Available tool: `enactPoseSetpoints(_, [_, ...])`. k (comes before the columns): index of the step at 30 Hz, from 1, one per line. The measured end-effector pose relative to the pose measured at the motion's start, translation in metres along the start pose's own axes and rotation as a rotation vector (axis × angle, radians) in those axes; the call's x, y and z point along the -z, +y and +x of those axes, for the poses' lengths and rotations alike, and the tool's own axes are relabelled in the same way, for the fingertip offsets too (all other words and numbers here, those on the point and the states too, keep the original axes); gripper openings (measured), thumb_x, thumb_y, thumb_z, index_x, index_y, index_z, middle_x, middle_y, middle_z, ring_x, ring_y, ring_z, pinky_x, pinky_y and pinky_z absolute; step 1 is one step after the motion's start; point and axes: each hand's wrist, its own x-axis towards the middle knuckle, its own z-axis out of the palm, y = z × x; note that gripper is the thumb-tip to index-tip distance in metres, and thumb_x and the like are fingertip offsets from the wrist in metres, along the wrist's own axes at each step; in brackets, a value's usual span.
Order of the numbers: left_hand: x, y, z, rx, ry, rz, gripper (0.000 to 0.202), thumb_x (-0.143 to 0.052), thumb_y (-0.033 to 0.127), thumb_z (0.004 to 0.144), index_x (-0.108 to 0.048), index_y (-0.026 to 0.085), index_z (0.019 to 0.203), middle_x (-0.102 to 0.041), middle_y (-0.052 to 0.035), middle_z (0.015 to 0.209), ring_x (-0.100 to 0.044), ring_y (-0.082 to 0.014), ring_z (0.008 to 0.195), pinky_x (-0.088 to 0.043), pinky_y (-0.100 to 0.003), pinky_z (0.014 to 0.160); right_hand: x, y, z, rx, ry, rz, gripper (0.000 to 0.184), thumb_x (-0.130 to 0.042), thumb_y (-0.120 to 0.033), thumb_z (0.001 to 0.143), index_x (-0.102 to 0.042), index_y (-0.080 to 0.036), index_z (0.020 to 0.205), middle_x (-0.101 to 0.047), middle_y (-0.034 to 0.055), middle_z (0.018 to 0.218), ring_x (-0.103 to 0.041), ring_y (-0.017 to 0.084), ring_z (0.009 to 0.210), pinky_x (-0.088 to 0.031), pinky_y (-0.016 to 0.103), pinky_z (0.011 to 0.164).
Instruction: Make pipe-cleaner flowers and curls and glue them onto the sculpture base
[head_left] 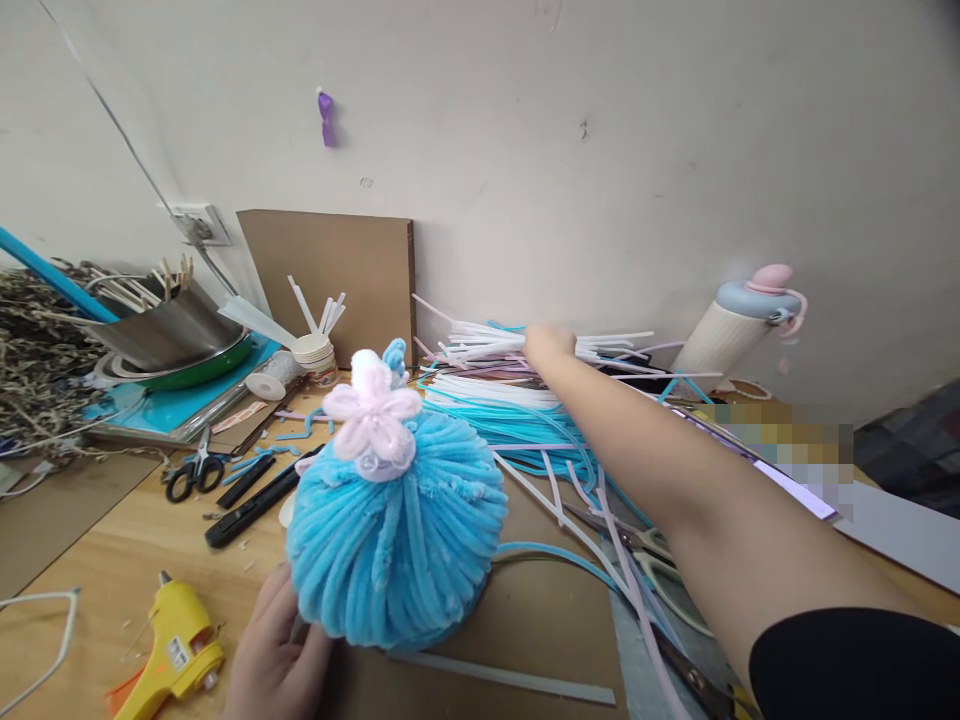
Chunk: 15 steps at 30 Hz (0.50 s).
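A round blue pipe-cleaner ball is topped by a pale pink pipe-cleaner flower and a small translucent ring. My left hand grips the ball from its lower left side; the fingertips are hidden behind it. My right arm stretches across the table to the back. There my right hand is closed among the white pipe cleaners, fingers mostly out of sight. Just in front lie many blue pipe cleaners. A loose grey-white strip lies on the cardboard below the ball.
On the left are a yellow glue gun, black-handled scissors and a black cutter. Larger scissors lie under my right arm. Behind are a paper cup, a metal pot, a brown board and a bottle.
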Motion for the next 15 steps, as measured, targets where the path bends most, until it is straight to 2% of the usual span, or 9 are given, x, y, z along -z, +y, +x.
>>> enactPoseSetpoints(3, [0.001, 0.000, 0.001, -0.049, -0.004, 0.025, 0.010, -0.055, 0.023, 0.073, -0.060, 0.021, 0.065, -0.070, -0.0069, 0.090, -0.064, -0.0227, 0.079, -0.054, -0.031, 0.071, -0.006, 0.001, 0.005, 0.080, -0.155, 0.017, 0.028, -0.053, -0.032, 0.091, -0.056, -0.017, 0.114, -0.057, 0.0081, 0.116, -0.059, 0.020, 0.098, -0.050, 0.040, 0.083])
enactPoseSetpoints(5, [0.001, 0.000, 0.001, -0.069, 0.004, 0.035, 0.010, -0.055, 0.023, 0.073, -0.060, 0.020, 0.065, -0.069, -0.0074, 0.094, -0.064, -0.0226, 0.080, -0.054, -0.032, 0.072, -0.010, 0.004, 0.004, 0.183, -0.232, 0.036, 0.027, -0.052, -0.032, 0.091, -0.056, -0.017, 0.113, -0.058, 0.0073, 0.115, -0.059, 0.019, 0.096, -0.051, 0.038, 0.081])
enactPoseSetpoints(7, [0.001, 0.000, 0.000, -0.073, -0.006, 0.043, 0.013, -0.055, 0.023, 0.073, -0.059, 0.021, 0.061, -0.070, -0.0069, 0.085, -0.064, -0.0229, 0.079, -0.054, -0.031, 0.071, -0.013, 0.007, 0.000, 0.273, -0.276, 0.045, 0.027, -0.052, -0.031, 0.091, -0.056, -0.017, 0.113, -0.058, 0.0074, 0.115, -0.059, 0.020, 0.096, -0.051, 0.038, 0.081])
enactPoseSetpoints(10, [0.000, -0.003, -0.001, -0.062, -0.033, 0.051, 0.016, -0.055, 0.024, 0.074, -0.060, 0.021, 0.059, -0.067, -0.0055, 0.069, -0.063, -0.0232, 0.075, -0.054, -0.031, 0.070, -0.019, 0.009, -0.007, 0.348, -0.272, 0.036, 0.027, -0.052, -0.031, 0.091, -0.056, -0.018, 0.114, -0.056, 0.0081, 0.118, -0.058, 0.020, 0.099, -0.050, 0.040, 0.084])
enactPoseSetpoints(15, [-0.002, -0.004, -0.002, -0.041, -0.024, 0.055, 0.016, -0.054, 0.024, 0.075, -0.061, 0.021, 0.062, -0.066, -0.0049, 0.066, -0.062, -0.0225, 0.071, -0.053, -0.032, 0.071, -0.028, 0.005, -0.010, 0.317, -0.189, 0.035, 0.028, -0.052, -0.031, 0.091, -0.055, -0.018, 0.115, -0.056, 0.0086, 0.119, -0.058, 0.020, 0.100, -0.050, 0.040, 0.084])
